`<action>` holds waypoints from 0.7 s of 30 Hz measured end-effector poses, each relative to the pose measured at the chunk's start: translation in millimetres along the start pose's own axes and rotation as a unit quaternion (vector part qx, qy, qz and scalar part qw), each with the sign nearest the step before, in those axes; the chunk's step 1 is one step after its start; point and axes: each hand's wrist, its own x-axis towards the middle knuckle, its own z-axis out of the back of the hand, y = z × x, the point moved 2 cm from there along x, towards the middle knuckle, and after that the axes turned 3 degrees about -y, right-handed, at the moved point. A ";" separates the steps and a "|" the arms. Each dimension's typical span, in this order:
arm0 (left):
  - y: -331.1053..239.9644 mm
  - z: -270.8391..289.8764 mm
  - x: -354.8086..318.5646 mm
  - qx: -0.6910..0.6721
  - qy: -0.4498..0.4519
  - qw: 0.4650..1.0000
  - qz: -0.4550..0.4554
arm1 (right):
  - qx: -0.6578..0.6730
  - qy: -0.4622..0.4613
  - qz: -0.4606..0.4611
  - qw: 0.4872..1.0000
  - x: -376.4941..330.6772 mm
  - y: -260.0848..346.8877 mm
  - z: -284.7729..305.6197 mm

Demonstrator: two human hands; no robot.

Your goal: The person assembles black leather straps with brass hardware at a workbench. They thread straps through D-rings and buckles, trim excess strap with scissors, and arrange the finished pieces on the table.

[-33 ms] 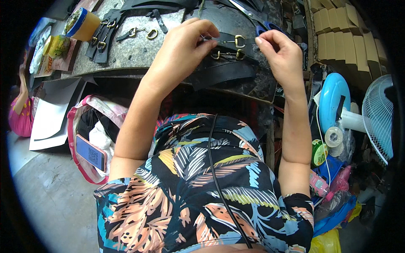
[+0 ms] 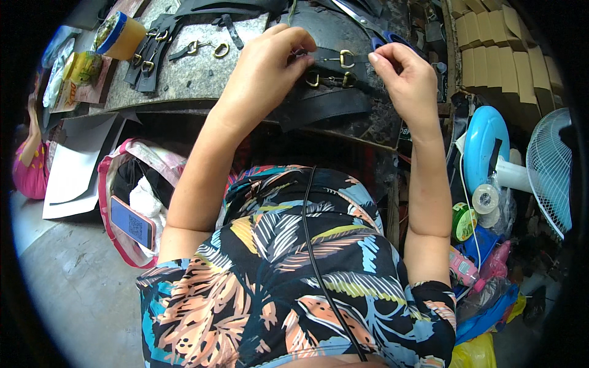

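Note:
A dark strap with a brass buckle (image 2: 346,59) stretches between my two hands over the workbench. My left hand (image 2: 270,67) is closed, thumb and fingers pinching the strap's left part; its fingertips are partly hidden. At the other end, my right hand (image 2: 406,76) pinches the strap's tip between thumb and forefinger. Just below lies a second piece of brass hardware (image 2: 331,80) on black leather. A wide black leather strip (image 2: 325,109) rests along the bench's near edge. Scissors with blue handles (image 2: 389,39) lie beyond my right hand.
Black straps with brass rings (image 2: 147,61) and a loose clasp with a ring (image 2: 205,48) lie on the bench's left. A tub with a blue rim (image 2: 119,35) stands at far left. To the right are a blue-and-white fan (image 2: 488,144) and stacked cardboard pieces (image 2: 497,61).
Both hands and the buckle between them have shifted very slightly left. My grip looks the same.

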 end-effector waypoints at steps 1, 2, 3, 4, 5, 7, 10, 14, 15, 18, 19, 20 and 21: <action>4.0 -3.9 2.7 0.016 -0.017 1.000 -0.015 | -0.040 -0.013 0.015 0.999 1.2 -2.0 -2.0; 8.5 -7.0 4.6 0.032 -0.027 0.999 -0.023 | -0.077 -0.023 0.030 0.996 2.4 -3.3 -5.1; 12.4 -9.3 6.0 0.044 -0.043 0.997 -0.035 | -0.113 -0.032 0.046 0.992 3.0 -4.0 -7.5; 16.7 -12.3 8.1 0.072 -0.060 0.995 -0.027 | -0.127 -0.041 0.063 0.989 3.3 -4.3 -10.8; 20.4 -14.4 9.8 0.094 -0.082 0.992 -0.024 | -0.148 -0.049 0.076 0.985 2.0 -4.3 -13.1; 25.2 -18.1 10.2 0.125 -0.102 0.987 -0.023 | -0.188 -0.065 0.094 0.975 -0.6 -4.5 -18.1; 28.7 -19.8 11.2 0.144 -0.114 0.982 -0.051 | -0.179 -0.111 0.104 0.972 -2.7 -5.5 -25.5; 30.0 -18.0 10.0 0.111 -0.132 0.984 -0.051 | -0.166 -0.137 0.089 0.973 -2.1 -9.1 -28.0; 30.6 -16.5 9.4 0.093 -0.132 0.986 -0.044 | -0.168 -0.140 0.088 0.972 -1.9 -9.8 -27.6; 31.1 -12.3 8.1 0.055 -0.132 0.989 -0.030 | -0.187 -0.148 0.111 0.965 -1.8 -10.7 -26.2; 31.0 -11.3 7.8 0.060 -0.130 0.989 -0.029 | -0.189 -0.149 0.119 0.963 -1.6 -11.0 -26.0; 30.4 -10.6 7.2 0.065 -0.128 0.989 -0.027 | -0.191 -0.148 0.122 0.963 -2.1 -11.4 -25.7; 29.2 -9.9 6.9 0.088 -0.138 0.985 -0.045 | -0.192 -0.147 0.125 0.962 -2.0 -12.0 -25.7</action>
